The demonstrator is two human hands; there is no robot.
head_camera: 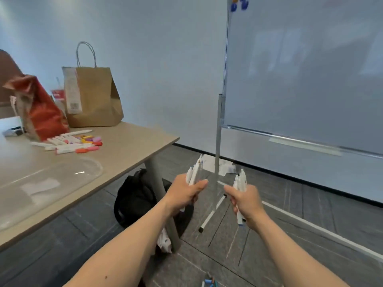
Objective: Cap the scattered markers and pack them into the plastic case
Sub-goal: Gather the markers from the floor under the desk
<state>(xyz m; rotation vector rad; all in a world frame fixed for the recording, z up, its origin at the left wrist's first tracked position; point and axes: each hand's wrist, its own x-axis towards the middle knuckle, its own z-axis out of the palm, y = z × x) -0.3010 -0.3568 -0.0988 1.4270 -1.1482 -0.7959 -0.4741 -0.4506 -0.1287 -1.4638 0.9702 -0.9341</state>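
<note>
Gathering step: my left hand (184,195) clamps a bundle of markers (194,172), my right hand (246,200) grips a second bundle (240,181), both above the floor (269,251). Next, I reckon, they go left to the plastic case (51,183) on the table (134,139).

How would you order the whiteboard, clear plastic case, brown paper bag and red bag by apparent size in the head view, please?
1. whiteboard, largest by far.
2. clear plastic case, though it lies nearer the camera.
3. brown paper bag and red bag: they look alike, so unranked.
</note>
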